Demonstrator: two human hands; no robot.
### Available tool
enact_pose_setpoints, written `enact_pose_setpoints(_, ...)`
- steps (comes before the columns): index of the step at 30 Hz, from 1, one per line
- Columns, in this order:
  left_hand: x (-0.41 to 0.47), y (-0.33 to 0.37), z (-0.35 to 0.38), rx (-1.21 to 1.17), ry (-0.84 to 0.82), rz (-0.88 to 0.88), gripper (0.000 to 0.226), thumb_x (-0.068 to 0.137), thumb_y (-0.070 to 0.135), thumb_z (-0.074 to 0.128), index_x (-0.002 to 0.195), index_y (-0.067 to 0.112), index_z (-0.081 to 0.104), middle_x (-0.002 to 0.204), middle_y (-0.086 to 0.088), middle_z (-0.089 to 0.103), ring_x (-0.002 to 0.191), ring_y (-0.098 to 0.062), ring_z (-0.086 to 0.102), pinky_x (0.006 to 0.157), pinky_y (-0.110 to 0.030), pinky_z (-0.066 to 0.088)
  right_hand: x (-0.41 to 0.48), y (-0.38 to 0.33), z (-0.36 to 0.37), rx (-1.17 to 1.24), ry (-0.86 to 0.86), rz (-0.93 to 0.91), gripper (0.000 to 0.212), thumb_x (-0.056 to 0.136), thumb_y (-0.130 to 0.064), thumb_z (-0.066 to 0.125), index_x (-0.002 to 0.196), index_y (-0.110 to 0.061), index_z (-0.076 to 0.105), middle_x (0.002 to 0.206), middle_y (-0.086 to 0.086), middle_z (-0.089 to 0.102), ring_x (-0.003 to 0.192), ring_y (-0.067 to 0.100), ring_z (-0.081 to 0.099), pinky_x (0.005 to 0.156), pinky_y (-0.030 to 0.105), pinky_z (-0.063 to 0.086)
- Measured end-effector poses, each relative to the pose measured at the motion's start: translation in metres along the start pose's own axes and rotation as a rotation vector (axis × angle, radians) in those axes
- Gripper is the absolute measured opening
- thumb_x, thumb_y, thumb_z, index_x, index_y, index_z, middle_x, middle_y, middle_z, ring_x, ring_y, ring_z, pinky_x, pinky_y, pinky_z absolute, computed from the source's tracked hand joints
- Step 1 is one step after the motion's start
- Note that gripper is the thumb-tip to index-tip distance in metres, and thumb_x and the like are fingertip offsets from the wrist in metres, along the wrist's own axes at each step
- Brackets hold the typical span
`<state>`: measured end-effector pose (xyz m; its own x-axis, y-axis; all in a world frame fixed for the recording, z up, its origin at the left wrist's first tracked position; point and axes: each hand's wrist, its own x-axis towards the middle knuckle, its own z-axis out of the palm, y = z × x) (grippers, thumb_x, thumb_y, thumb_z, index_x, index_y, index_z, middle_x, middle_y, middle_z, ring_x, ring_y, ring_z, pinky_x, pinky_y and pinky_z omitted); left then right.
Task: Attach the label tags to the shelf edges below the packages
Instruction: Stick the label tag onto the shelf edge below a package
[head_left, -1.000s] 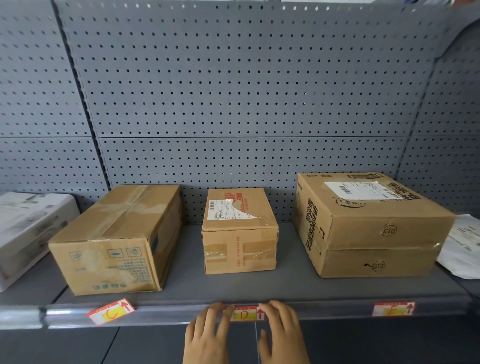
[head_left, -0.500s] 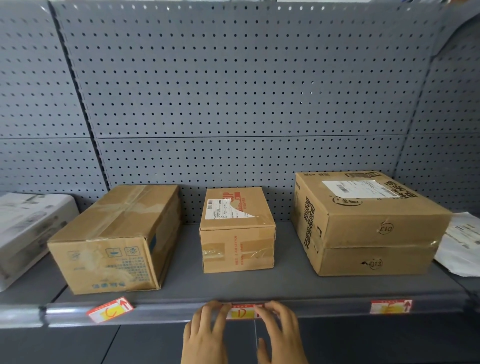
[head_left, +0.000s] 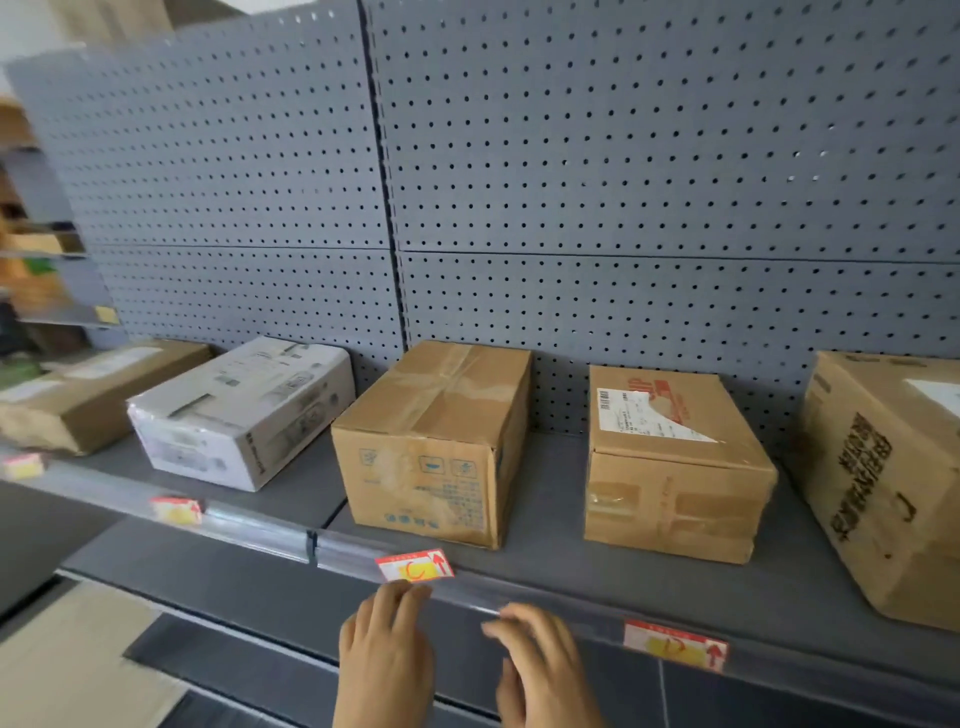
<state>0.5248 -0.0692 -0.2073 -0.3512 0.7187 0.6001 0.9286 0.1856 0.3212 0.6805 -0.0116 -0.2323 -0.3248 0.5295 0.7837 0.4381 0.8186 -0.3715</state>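
A red-and-white paper label tag (head_left: 414, 565) with a red C on yellow sits crooked on the grey shelf edge (head_left: 467, 590) below a brown cardboard box (head_left: 431, 457), the left hand (head_left: 387, 654) straight-fingered just under it, the right hand (head_left: 540, 670) relaxed beside, both empty.

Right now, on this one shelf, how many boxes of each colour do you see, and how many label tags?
Brown boxes: 4
White box: 1
Label tags: 4
Total: 9
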Motion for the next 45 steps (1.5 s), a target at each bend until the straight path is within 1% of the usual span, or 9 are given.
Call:
enact_pose_setpoints(4,0.026,-0.047,-0.009,-0.02,-0.068,-0.022,0.041,0.06,0.028,0.039,0.098,0.031,0.053,0.091,0.005,0.063,0.079,-0.015,0.053,0.056,-0.032,0.048,0.028,-0.024,0.036,0.02,-0.043,0.099,0.054,0.067,-0.012,0.058,0.118,-0.028,0.053,0.118,-0.008,0.047,0.099,0.008,0.05,0.09,0.015,0.036)
enact_pose_setpoints(8,0.049,-0.081,-0.002,-0.103,-0.133,0.108,0.038,0.057,0.027,0.072,0.089,0.034,0.052,0.079,0.008,0.062,0.073,-0.014,0.056,0.053,-0.028,0.046,0.049,-0.036,0.067,-0.033,0.018,0.179,0.033,0.091,-0.034,0.042,0.118,-0.027,0.061,0.113,-0.006,0.052,0.097,0.006,0.053,0.087,0.014,0.038)
enact_pose_setpoints(11,0.056,-0.096,0.009,-0.137,-0.096,0.246,0.021,0.064,0.034,0.051,0.084,0.034,0.046,0.073,0.008,0.058,0.072,-0.013,0.044,0.059,-0.026,0.032,0.057,-0.044,0.077,-0.134,0.067,0.211,0.018,0.09,-0.025,0.056,0.099,-0.024,0.07,0.102,-0.003,0.058,0.088,0.007,0.055,0.076,0.02,0.043)
enact_pose_setpoints(14,0.059,-0.106,0.015,-0.178,-0.077,0.289,0.017,0.065,0.033,0.047,0.082,0.034,0.051,0.072,0.008,0.059,0.068,-0.014,0.047,0.061,-0.03,0.026,0.052,-0.05,0.079,-0.239,0.111,0.267,0.016,0.08,-0.009,0.068,0.089,-0.022,0.073,0.098,-0.002,0.056,0.084,0.008,0.056,0.07,0.02,0.042)
enact_pose_setpoints(20,0.067,-0.112,0.015,-0.202,-0.064,0.32,0.018,0.066,0.03,0.046,0.074,0.031,0.062,0.07,0.007,0.059,0.07,-0.015,0.041,0.063,-0.03,0.025,0.05,-0.061,0.084,-0.363,0.083,0.358,0.024,0.086,-0.034,0.048,0.094,-0.027,0.069,0.093,-0.002,0.064,0.077,0.014,0.061,0.059,0.027,0.046)
enact_pose_setpoints(25,0.064,-0.108,0.011,-0.206,-0.079,0.295,0.018,0.067,0.029,0.046,0.076,0.03,0.062,0.073,0.007,0.058,0.07,-0.015,0.044,0.066,-0.029,0.027,0.058,-0.065,0.076,-0.396,-0.025,0.342,0.005,0.083,-0.026,0.059,0.084,-0.031,0.059,0.085,-0.005,0.058,0.068,0.013,0.057,0.049,0.025,0.044)
enact_pose_setpoints(32,0.054,-0.101,0.009,-0.198,-0.078,0.311,0.037,0.058,0.016,0.042,0.086,0.028,0.063,0.086,0.003,0.057,0.077,-0.018,0.043,0.066,-0.031,0.027,0.046,-0.052,0.075,-0.457,-0.127,0.268,0.032,0.058,-0.006,0.083,0.082,-0.022,0.068,0.089,-0.001,0.061,0.082,0.013,0.05,0.062,0.026,0.047)
enact_pose_setpoints(36,0.051,-0.1,0.012,-0.202,-0.077,0.305,0.039,0.06,0.015,0.038,0.088,0.027,0.062,0.092,0.004,0.044,0.076,-0.018,0.042,0.06,-0.028,0.039,0.044,-0.051,0.077,-0.432,-0.116,0.189,0.041,0.055,-0.001,0.082,0.091,-0.018,0.071,0.1,-0.003,0.051,0.088,0.014,0.05,0.07,0.026,0.045)
enact_pose_setpoints(45,0.049,-0.097,0.0,-0.13,-0.112,0.267,0.04,0.06,0.016,0.038,0.086,0.026,0.066,0.083,0.0,0.062,0.069,-0.02,0.056,0.054,-0.029,0.045,0.034,-0.057,0.085,-0.376,-0.188,0.23,0.064,0.049,0.007,0.079,0.107,-0.017,0.068,0.112,-0.004,0.046,0.102,0.013,0.048,0.073,0.026,0.053)
